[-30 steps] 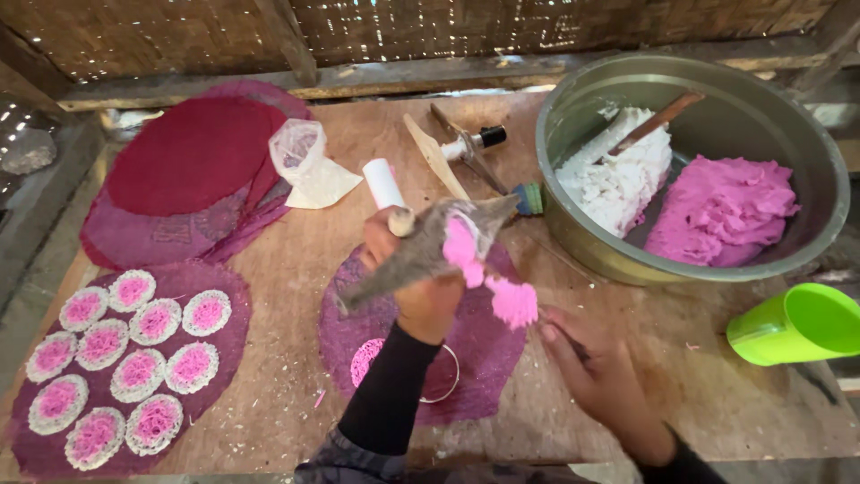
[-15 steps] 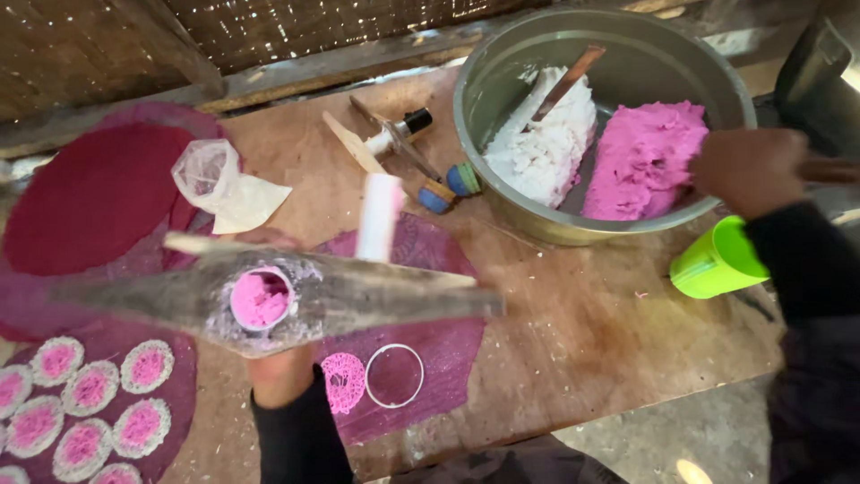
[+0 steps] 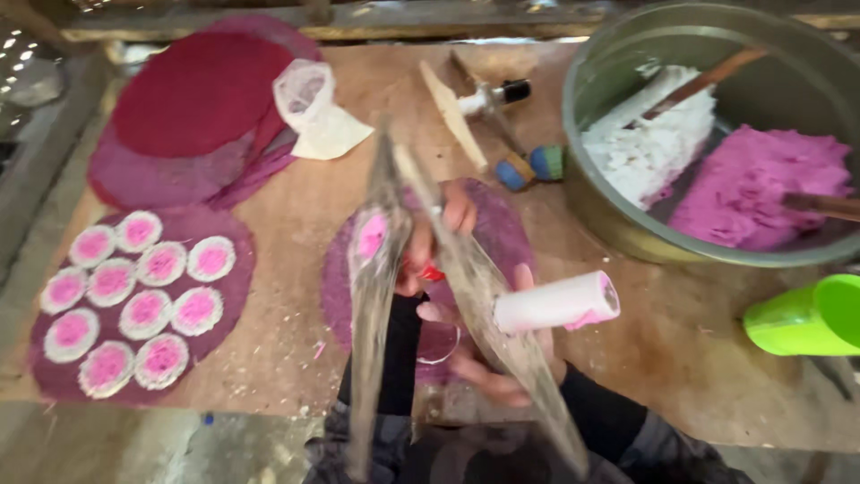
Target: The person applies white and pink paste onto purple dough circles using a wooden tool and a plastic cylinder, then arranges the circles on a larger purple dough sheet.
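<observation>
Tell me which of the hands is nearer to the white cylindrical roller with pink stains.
Right. The right hand lies directly under the white cylindrical roller, touching it; the left hand is further up-left, gripping the translucent plastic sheets.

I see two clear plastic sheets (image 3: 466, 296) held upright — a pink dough patch (image 3: 370, 235) clings inside. A white roller (image 3: 557, 302) lies across them.

A worn wooden tabletop (image 3: 296, 224) carries purple mats (image 3: 193, 116), a mat of pink-centred cakes (image 3: 134, 296), a metal basin (image 3: 627, 224), a green cup (image 3: 806, 315) and brushes (image 3: 528, 166).
</observation>
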